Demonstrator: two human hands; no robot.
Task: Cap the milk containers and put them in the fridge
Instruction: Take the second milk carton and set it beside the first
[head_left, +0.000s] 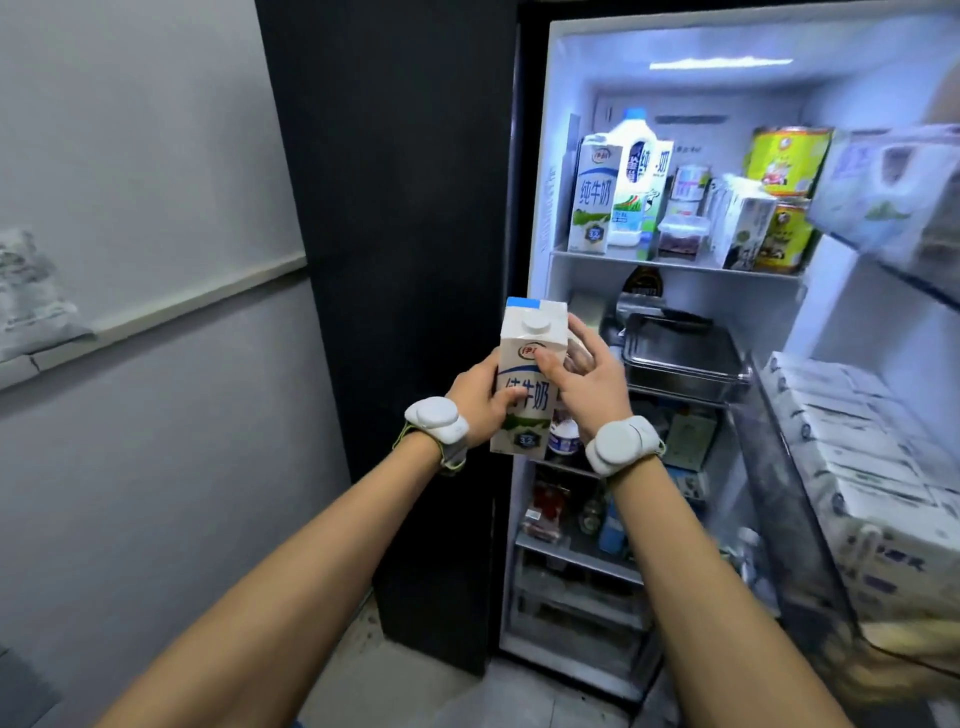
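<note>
Both your hands hold one capped milk carton (524, 384) upright before the open fridge (675, 270). Your left hand (480, 400) wraps its left side. Your right hand (587, 379) grips its right.

held milk carton (524, 384) reading "牛奶" and "3.2", shelf carton (595, 195) reading "纯牛奶", "3.2"

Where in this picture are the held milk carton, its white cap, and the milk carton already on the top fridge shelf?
held milk carton (524, 410): head view, front face.
white cap (536, 326): head view, cap top.
shelf milk carton (594, 200): head view, front label.
</note>
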